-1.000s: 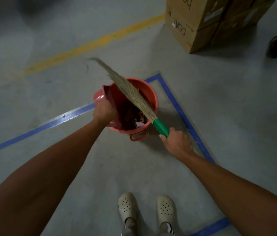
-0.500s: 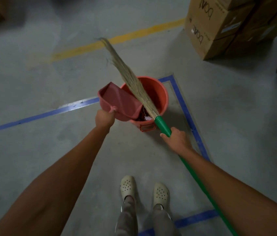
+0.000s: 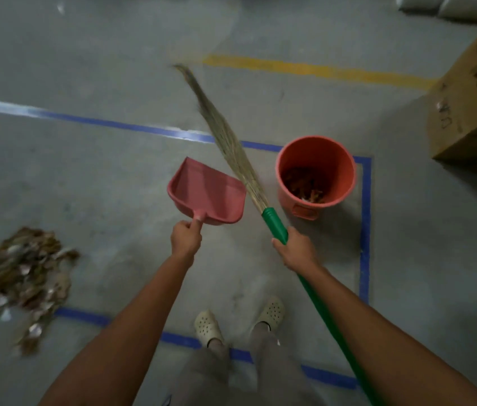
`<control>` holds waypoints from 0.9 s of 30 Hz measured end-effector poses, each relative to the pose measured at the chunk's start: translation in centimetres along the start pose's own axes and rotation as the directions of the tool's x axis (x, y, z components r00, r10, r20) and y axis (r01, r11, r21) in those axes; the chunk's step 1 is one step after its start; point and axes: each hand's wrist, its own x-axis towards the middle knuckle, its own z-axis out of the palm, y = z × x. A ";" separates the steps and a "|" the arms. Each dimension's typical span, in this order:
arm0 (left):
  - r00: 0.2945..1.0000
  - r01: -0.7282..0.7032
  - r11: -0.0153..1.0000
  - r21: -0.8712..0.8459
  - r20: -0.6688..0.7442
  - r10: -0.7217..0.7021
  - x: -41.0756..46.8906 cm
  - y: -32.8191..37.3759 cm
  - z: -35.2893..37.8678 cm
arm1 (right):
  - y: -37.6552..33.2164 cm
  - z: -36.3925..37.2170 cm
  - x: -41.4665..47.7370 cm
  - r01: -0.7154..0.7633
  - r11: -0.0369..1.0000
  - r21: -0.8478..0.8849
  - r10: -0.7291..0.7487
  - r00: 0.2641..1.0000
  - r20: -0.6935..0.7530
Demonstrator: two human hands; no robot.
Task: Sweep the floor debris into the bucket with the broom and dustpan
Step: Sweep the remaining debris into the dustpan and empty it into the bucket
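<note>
— Since half a second ago, the dustpan has been drawn off the bucket and the broom swung clear of its rim; both are now seen to the bucket's left, apart from it.

— What is seen nearest?

— Two pale clogs are planted on the grey floor, just beside a strip of blue tape. To the left, a debris pile of brown scraps is spread on the floor, blurred, well apart from the dustpan.

— And the hands?

— The left hand is curled round the dustpan's short handle, with the pan's mouth turned away from the person. The right hand is wrapped round the broom's green handle just below its collar; the bristles are stretched away to the upper left, past the pan's right edge.

— Where is the bucket?

— It is stood upright inside the far right corner of the taped outline, with brown debris lying in its bottom. Beyond it, a yellow line is painted across the floor, and a cardboard box is seen at the right edge.
</note>
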 end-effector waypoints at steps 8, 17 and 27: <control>0.968 0.116 0.983 -0.141 -0.206 -0.144 -1.2 -9.5 -15.7 | -11.0 8.6 -4.3 0.214 0.952 -0.218 -0.180 0.969 0.167; 0.899 0.208 0.942 -0.262 -0.329 -0.290 -4.3 -22.1 -34.7 | -25.4 22.7 -13.8 0.423 0.855 -0.301 -0.345 0.896 0.280; 0.750 0.291 0.850 -0.439 -0.448 -0.488 -8.0 -33.0 -50.0 | -37.1 35.0 -22.4 0.574 0.752 -0.323 -0.415 0.794 0.445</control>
